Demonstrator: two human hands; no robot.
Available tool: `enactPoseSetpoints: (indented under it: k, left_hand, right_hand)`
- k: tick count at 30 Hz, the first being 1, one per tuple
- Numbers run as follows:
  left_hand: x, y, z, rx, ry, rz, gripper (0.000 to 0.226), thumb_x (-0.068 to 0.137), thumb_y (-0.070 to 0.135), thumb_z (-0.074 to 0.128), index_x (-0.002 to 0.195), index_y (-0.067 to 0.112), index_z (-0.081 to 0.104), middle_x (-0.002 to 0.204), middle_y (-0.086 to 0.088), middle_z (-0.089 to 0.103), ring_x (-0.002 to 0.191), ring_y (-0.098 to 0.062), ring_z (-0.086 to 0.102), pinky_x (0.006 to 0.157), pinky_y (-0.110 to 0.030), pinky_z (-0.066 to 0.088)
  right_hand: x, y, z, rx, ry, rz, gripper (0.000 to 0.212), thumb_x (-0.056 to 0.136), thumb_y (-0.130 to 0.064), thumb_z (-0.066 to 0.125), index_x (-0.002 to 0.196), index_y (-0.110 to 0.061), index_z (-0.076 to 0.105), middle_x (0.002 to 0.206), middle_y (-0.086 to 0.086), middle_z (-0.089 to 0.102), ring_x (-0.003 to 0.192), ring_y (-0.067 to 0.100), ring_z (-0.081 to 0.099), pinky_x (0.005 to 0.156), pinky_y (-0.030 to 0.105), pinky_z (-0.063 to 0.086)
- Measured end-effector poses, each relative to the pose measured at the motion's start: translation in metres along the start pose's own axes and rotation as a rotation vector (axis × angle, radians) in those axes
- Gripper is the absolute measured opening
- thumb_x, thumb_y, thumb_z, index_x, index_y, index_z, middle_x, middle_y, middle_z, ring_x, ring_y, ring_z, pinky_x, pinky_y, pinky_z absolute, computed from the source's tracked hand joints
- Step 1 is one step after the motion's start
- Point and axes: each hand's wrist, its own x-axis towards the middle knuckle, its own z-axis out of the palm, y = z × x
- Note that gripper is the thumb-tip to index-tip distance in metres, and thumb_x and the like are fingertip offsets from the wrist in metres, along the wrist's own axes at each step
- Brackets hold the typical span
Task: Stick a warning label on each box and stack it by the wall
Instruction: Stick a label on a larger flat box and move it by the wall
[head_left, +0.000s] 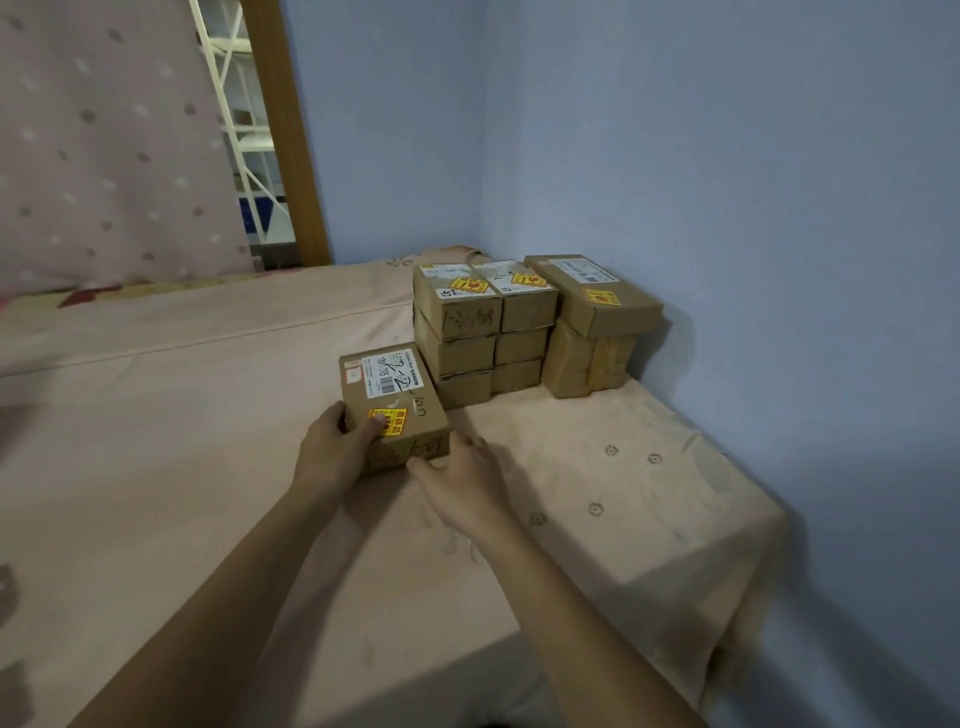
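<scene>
Pale blue walls (727, 156) corner a bed draped in a soft peach cover (156, 467), with cardboard boxes stacked at the meeting of the walls.

At centre, a flat rectangular cardboard box (392, 402) lies on the cover, matte brown, with a white shipping label (389, 375) and a yellow warning label (388, 420) on top and handwriting on its near side. The left hand (332, 449) grips its 7 o'clock corner, thumb pressing on the yellow label; the right hand (462, 480) touches its 5 o'clock corner, fingers loosely curled. At 1 o'clock, just beside it, stand the stacked boxes (519, 327), three columns against the wall, the top ones bearing yellow labels. A dotted curtain (104, 145) hangs at 10 o'clock.
</scene>
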Motion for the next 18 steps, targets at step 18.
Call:
enactPoseSetpoints:
  k: [18]
  left_hand:
    - [-0.002,0.008,-0.004,0.375,-0.067,0.248,0.051,0.088,0.010,0.072,0.137,0.010,0.057,0.136,-0.014,0.060,0.125,-0.034,0.053,0.099,-0.035,0.041]
  right_hand:
    - [0.026,0.004,0.011,0.298,0.101,-0.032,0.058,0.086,-0.037,0.064,0.141,-0.025,0.052,0.136,-0.003,0.063,0.126,0.014,0.057,0.107,0.040,0.047]
